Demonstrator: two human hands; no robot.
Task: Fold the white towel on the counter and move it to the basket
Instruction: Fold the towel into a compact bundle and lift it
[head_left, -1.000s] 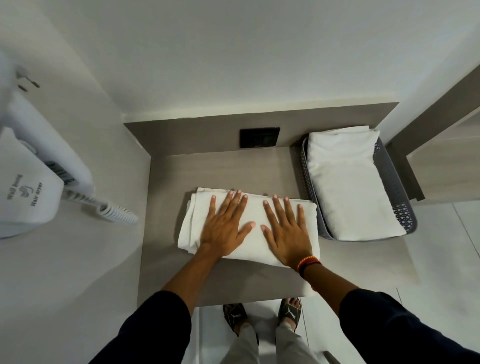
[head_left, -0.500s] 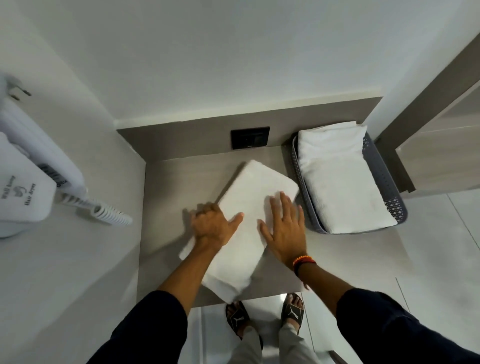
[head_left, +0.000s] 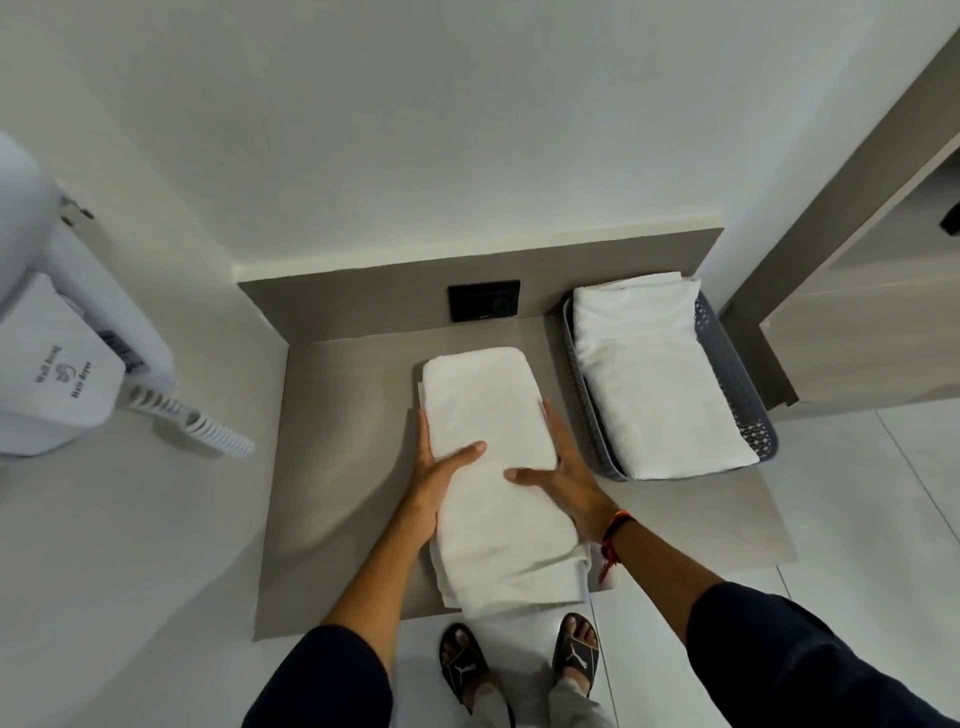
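Note:
A folded white towel (head_left: 491, 447) lies lengthwise on the grey counter (head_left: 343, 457), its near end hanging slightly over the front edge. My left hand (head_left: 436, 478) clasps its left side, thumb on top and fingers along the edge. My right hand (head_left: 563, 473) clasps its right side the same way. Just to the right stands a grey perforated basket (head_left: 737, 384), which holds another folded white towel (head_left: 654, 374).
A white wall hair dryer (head_left: 62, 364) with a coiled cord (head_left: 197, 421) hangs on the left wall. A black socket plate (head_left: 484, 301) sits in the backsplash behind the towel. A wooden cabinet (head_left: 852, 332) stands right of the basket. My sandalled feet show below the counter edge.
The towel has been turned from lying crosswise to lying lengthwise. Both hands went from pressing flat on top to clasping its long sides.

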